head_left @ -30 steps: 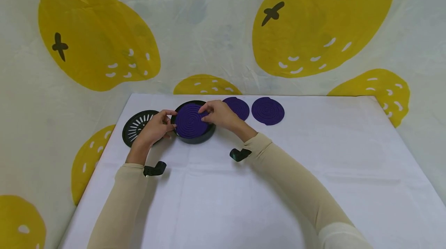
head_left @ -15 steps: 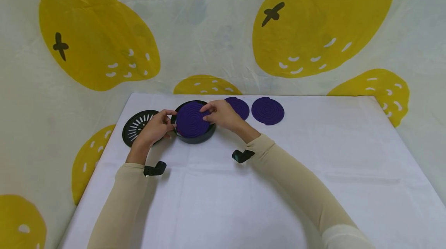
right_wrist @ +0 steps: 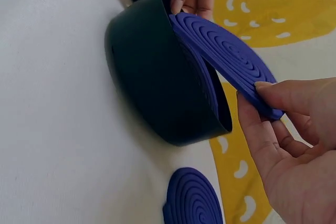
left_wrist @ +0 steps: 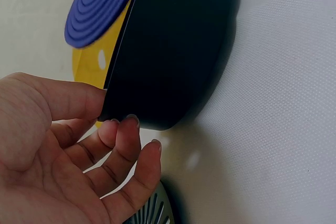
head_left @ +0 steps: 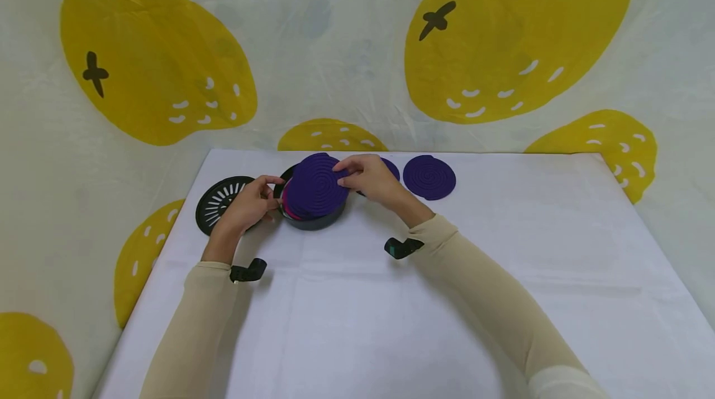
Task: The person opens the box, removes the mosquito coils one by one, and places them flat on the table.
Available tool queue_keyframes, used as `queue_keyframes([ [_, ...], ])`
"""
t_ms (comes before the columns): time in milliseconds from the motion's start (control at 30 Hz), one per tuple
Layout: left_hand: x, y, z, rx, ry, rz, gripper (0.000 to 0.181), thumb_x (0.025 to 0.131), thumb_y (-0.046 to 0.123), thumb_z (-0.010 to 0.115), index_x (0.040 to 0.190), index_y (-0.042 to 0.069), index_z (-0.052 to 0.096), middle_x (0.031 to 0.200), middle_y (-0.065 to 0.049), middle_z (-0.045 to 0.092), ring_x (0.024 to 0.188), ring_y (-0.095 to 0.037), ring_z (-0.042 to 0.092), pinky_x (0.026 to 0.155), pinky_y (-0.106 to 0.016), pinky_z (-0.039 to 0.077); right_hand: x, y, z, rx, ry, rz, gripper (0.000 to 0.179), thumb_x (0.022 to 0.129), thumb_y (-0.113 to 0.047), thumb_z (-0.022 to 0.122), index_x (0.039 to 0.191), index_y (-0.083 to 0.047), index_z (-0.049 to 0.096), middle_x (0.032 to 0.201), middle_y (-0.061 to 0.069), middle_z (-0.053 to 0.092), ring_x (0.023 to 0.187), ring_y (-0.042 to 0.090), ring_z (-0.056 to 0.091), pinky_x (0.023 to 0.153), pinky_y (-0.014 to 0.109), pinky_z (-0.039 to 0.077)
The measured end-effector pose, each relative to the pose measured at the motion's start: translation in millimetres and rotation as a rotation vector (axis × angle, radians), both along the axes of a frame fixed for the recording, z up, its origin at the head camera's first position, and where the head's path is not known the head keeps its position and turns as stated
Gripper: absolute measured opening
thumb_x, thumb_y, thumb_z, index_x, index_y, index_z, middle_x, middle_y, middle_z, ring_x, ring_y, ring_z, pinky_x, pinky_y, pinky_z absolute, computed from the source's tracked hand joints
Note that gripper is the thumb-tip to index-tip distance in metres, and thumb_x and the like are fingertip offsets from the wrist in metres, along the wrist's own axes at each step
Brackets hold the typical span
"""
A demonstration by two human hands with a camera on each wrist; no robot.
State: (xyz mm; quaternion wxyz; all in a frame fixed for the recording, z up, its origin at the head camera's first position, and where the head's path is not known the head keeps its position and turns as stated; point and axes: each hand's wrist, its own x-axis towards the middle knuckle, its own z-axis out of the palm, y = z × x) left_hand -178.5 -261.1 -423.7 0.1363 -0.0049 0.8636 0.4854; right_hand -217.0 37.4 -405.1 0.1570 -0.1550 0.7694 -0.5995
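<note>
My right hand (head_left: pixel 370 180) pinches the edge of a purple round coaster (head_left: pixel 317 189) with a spiral of raised rings, between thumb and fingers. The coaster is tilted, its right side raised over a dark round holder (head_left: pixel 313 224). Inside the holder another purple coaster (right_wrist: pixel 209 88) shows in the right wrist view, and a sliver of pink (head_left: pixel 287 203) appears in the head view. My left hand (head_left: pixel 251 206) holds the holder's left rim, thumb at the edge and fingers curled near the wall (left_wrist: pixel 168 51).
Left of the holder lies a black slotted round lid (head_left: pixel 215 205), partly behind my left hand. Two purple coasters lie flat to the right, one (head_left: pixel 429 177) in full view, the other (head_left: pixel 392 168) mostly covered by my right hand. A patterned cloth (head_left: pixel 335 45) hangs behind the white table (head_left: pixel 503 250).
My right hand has moved up and right, lifting the pinched coaster from within the holder's rim and uncovering the pink sliver. The left hand stays at the rim.
</note>
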Motion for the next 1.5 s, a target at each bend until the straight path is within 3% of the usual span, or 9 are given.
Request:
queue_keyframes([
  [100, 0.3, 0.0, -0.5, -0.001, -0.004, 0.003, 0.052, 0.097, 0.001, 0.062, 0.146, 0.004, 0.046, 0.094, -0.012, 0.046, 0.084, -0.032, 0.058, 0.069, -0.04, 0.058, 1.0, 7.6, 1.1, -0.017, -0.008, -0.005, 0.026, 0.09, -0.004, 0.074, 0.116, -0.007, 0.073, 0.099, 0.011, 0.067, 0.084, 0.019, 0.065, 0.089, 0.052, 0.057],
  [267, 1.6, 0.9, 0.1, -0.006, 0.008, 0.001, 0.051, 0.096, 0.0, 0.062, 0.145, 0.004, 0.046, 0.093, -0.011, 0.046, 0.083, -0.03, 0.058, 0.069, -0.041, 0.059, -0.6, 19.8, -1.0, -0.011, -0.001, -0.024, 0.026, 0.09, -0.007, 0.076, 0.116, -0.01, 0.074, 0.105, 0.01, 0.069, 0.089, 0.019, 0.067, 0.081, 0.035, 0.061],
  [500, 2.2, 0.7, -0.6, -0.01, 0.028, -0.006, 0.05, 0.096, 0.001, 0.062, 0.144, 0.004, 0.048, 0.092, -0.01, 0.047, 0.082, -0.028, 0.057, 0.068, -0.042, 0.059, 0.2, 38.3, -4.0, -0.045, -0.023, -0.029, 0.027, 0.091, -0.007, 0.075, 0.118, -0.008, 0.072, 0.106, 0.012, 0.069, 0.088, 0.02, 0.068, 0.09, 0.053, 0.057],
  [1000, 1.8, 0.0, -1.2, -0.005, 0.026, -0.005, 0.049, 0.096, 0.001, 0.063, 0.143, 0.004, 0.048, 0.092, -0.011, 0.046, 0.083, -0.029, 0.057, 0.067, -0.041, 0.059, 6.4, 73.1, -1.6, 0.031, 0.007, -0.051, 0.029, 0.092, -0.011, 0.075, 0.121, -0.008, 0.072, 0.118, 0.015, 0.067, 0.088, 0.014, 0.062, 0.076, 0.027, 0.056],
  [1200, 1.9, -0.3, -0.9, 0.001, 0.032, -0.013, 0.049, 0.097, 0.001, 0.062, 0.144, 0.003, 0.047, 0.091, -0.01, 0.046, 0.082, -0.029, 0.058, 0.067, -0.04, 0.059, 8.3, 85.4, -0.9, 0.06, 0.002, -0.058, 0.031, 0.092, -0.013, 0.076, 0.122, -0.007, 0.071, 0.121, 0.016, 0.066, 0.091, 0.014, 0.06, 0.08, 0.028, 0.057],
  [1333, 2.0, -0.5, -0.6, 0.005, 0.03, -0.011, 0.049, 0.097, 0.001, 0.062, 0.143, 0.003, 0.047, 0.091, -0.01, 0.046, 0.082, -0.029, 0.058, 0.067, -0.041, 0.059, 10.0, 93.0, -0.5, 0.101, 0.003, -0.077, 0.03, 0.092, -0.015, 0.076, 0.121, -0.009, 0.072, 0.113, 0.012, 0.066, 0.086, 0.013, 0.057, 0.078, 0.029, 0.057],
  [1500, 3.1, 0.0, 0.2, 0.006, 0.029, -0.009, 0.048, 0.097, 0.001, 0.062, 0.143, 0.003, 0.048, 0.091, -0.011, 0.046, 0.083, -0.031, 0.058, 0.067, -0.041, 0.059, 12.0, 102.6, -0.7, 0.109, -0.008, -0.088, 0.03, 0.092, -0.015, 0.076, 0.121, -0.009, 0.071, 0.104, 0.014, 0.067, 0.078, 0.014, 0.058, 0.065, 0.026, 0.051],
])
